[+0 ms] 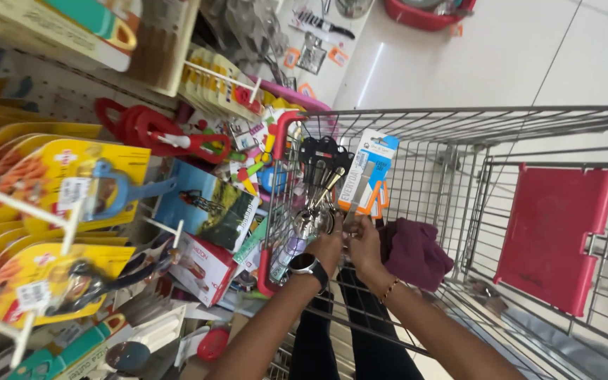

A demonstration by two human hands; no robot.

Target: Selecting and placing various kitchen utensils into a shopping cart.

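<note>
Step in hand, by look: settling carded utensil set into wire cart. Left hand and right hand meet low on pack, fingers curled round shiny steel pieces; how tightly, cannot tell. Orange-blue carded tool just above grip, purple cloth right of it. Next move likely calls for careful release so pack rests against cart's corner.

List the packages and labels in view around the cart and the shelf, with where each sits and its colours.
Blister card: upright inside the wire cart, above both hands; rectangular, blue, white and orange.
Yellow backing cards: hung on pegs at left; yellow and orange, with a blue utensil.
Picture box: on the shelf beside the cart; blue and green.
White-and-red box: just below it.
Orange tags: upper shelf; small.
</note>
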